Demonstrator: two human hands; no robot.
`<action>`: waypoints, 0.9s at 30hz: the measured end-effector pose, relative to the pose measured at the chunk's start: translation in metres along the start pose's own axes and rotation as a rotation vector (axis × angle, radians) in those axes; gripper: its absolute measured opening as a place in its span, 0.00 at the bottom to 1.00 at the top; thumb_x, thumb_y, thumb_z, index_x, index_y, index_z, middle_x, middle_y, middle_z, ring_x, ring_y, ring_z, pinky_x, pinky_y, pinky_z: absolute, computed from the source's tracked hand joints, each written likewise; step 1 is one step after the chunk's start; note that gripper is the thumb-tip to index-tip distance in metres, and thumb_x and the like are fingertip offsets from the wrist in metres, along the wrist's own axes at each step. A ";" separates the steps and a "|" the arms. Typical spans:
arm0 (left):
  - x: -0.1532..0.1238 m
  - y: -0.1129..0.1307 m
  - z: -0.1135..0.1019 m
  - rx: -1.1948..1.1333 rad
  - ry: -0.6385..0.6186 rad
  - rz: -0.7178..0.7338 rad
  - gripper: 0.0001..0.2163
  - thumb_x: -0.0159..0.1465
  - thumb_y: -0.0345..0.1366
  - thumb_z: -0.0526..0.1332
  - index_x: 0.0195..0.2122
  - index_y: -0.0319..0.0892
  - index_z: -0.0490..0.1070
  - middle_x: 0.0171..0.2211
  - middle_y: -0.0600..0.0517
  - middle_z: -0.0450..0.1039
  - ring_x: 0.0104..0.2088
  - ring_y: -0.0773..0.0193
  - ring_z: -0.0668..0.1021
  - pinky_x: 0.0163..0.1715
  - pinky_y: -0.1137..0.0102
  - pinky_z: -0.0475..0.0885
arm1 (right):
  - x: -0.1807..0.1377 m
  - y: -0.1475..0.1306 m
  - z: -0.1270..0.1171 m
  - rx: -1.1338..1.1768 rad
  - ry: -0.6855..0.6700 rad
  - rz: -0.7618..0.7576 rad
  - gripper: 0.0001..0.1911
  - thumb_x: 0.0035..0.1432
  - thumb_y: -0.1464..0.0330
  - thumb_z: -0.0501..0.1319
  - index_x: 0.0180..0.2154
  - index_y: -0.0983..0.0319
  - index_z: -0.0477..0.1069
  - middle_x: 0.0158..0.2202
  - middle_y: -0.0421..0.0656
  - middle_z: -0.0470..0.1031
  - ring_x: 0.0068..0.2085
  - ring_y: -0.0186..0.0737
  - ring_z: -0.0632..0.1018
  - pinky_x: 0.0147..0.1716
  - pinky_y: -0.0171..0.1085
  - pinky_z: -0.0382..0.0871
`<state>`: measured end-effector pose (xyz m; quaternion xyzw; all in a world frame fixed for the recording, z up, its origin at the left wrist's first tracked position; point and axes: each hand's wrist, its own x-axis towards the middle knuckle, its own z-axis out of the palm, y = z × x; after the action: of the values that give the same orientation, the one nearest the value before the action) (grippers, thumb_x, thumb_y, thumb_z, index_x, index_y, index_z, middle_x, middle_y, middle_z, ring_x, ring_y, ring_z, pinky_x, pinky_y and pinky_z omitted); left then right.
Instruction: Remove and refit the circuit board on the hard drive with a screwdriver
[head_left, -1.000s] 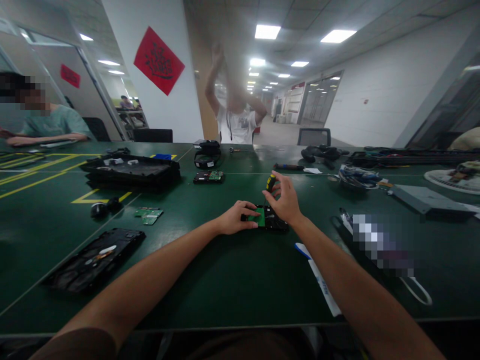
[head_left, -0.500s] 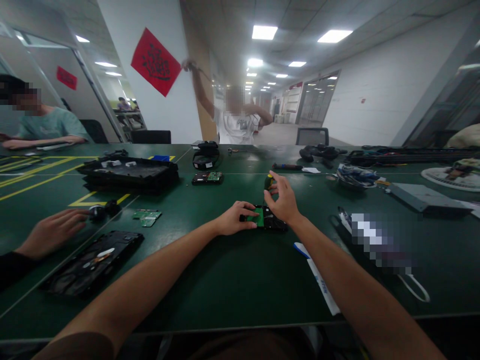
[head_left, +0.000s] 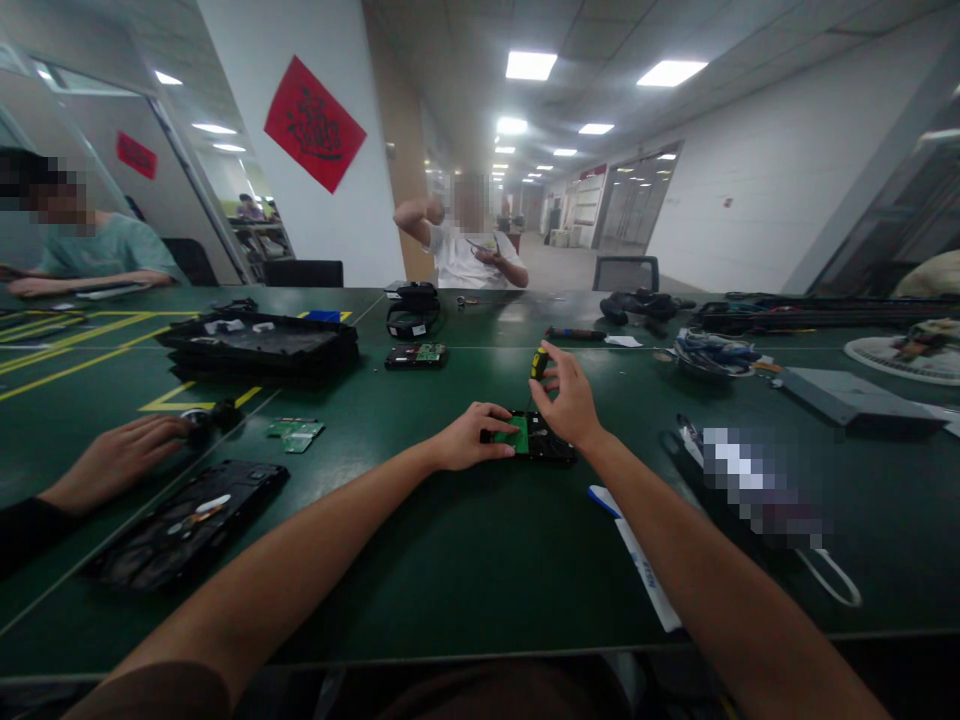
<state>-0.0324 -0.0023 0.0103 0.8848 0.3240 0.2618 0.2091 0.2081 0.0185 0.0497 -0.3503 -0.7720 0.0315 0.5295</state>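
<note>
A black hard drive [head_left: 553, 443] with a green circuit board [head_left: 517, 436] on its left part lies flat on the green table. My left hand [head_left: 472, 437] is closed over the drive's left end, fingers resting on the board. In my right hand [head_left: 568, 397] is a yellow and black screwdriver [head_left: 538, 363], its handle pinched between thumb and fingers. The screwdriver stands nearly upright, shaft pointing down at the drive. Part of my right hand covers the drive's upper right corner; whether the tip sits in a screw I cannot tell.
Another drive [head_left: 415, 356] lies beyond my left hand. Leftward are loose circuit boards [head_left: 297, 433], a black casing [head_left: 191, 525], stacked black trays [head_left: 259, 345] and a co-worker's hand [head_left: 116, 460]. A white strip [head_left: 646, 570] lies under my right forearm; a grey metal box [head_left: 859, 400] sits far right.
The screwdriver handle has turned and shows more yellow; my hands have stayed in place. The co-worker's hand at left has reached a black object. The person opposite has lowered their raised arm.
</note>
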 end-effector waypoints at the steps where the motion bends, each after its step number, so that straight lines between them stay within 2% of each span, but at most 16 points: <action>1: 0.000 0.000 0.000 -0.001 0.001 -0.001 0.21 0.64 0.50 0.70 0.56 0.51 0.79 0.60 0.45 0.70 0.62 0.48 0.69 0.64 0.51 0.64 | 0.000 0.001 0.000 -0.004 0.004 0.003 0.33 0.64 0.67 0.63 0.68 0.52 0.58 0.57 0.51 0.67 0.41 0.43 0.79 0.37 0.45 0.84; 4: 0.000 0.000 0.000 -0.005 0.003 -0.009 0.21 0.64 0.50 0.70 0.56 0.52 0.79 0.60 0.45 0.70 0.62 0.48 0.69 0.64 0.50 0.64 | 0.001 0.001 -0.001 -0.017 0.005 -0.002 0.32 0.63 0.66 0.64 0.67 0.53 0.59 0.55 0.50 0.68 0.39 0.42 0.78 0.34 0.44 0.83; 9: 0.000 0.000 0.000 -0.009 0.002 -0.018 0.21 0.63 0.51 0.70 0.55 0.51 0.79 0.60 0.45 0.70 0.62 0.48 0.69 0.64 0.51 0.64 | 0.001 -0.001 -0.001 -0.011 -0.005 -0.007 0.33 0.64 0.68 0.61 0.68 0.51 0.57 0.57 0.50 0.68 0.43 0.44 0.79 0.37 0.45 0.84; 14: 0.000 0.000 0.000 0.006 -0.001 -0.004 0.21 0.64 0.50 0.70 0.56 0.51 0.79 0.60 0.45 0.70 0.62 0.48 0.69 0.64 0.51 0.64 | 0.001 -0.001 -0.002 -0.047 0.001 -0.008 0.33 0.63 0.66 0.63 0.68 0.52 0.58 0.53 0.50 0.69 0.42 0.46 0.77 0.37 0.48 0.84; 20: 0.001 0.001 0.000 0.006 0.000 -0.001 0.20 0.64 0.50 0.70 0.55 0.51 0.79 0.59 0.45 0.71 0.61 0.48 0.70 0.64 0.50 0.64 | 0.000 0.001 -0.001 -0.020 0.004 -0.003 0.34 0.64 0.68 0.61 0.69 0.51 0.56 0.55 0.50 0.68 0.43 0.45 0.78 0.38 0.46 0.83; 24: 0.001 0.001 0.000 0.006 -0.001 -0.003 0.20 0.64 0.50 0.70 0.56 0.51 0.79 0.59 0.45 0.71 0.61 0.48 0.70 0.64 0.51 0.64 | 0.000 0.002 0.000 -0.040 0.023 0.017 0.33 0.64 0.64 0.64 0.67 0.53 0.58 0.54 0.50 0.69 0.40 0.44 0.78 0.36 0.47 0.83; 27: 0.000 0.001 0.000 0.007 0.003 -0.004 0.20 0.64 0.51 0.70 0.55 0.52 0.79 0.59 0.45 0.71 0.61 0.48 0.70 0.64 0.51 0.64 | 0.000 0.002 0.000 -0.023 0.013 0.010 0.32 0.64 0.65 0.63 0.67 0.52 0.58 0.56 0.50 0.68 0.41 0.44 0.79 0.37 0.47 0.83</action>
<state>-0.0321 -0.0025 0.0108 0.8845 0.3270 0.2613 0.2061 0.2093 0.0200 0.0490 -0.3606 -0.7669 0.0228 0.5304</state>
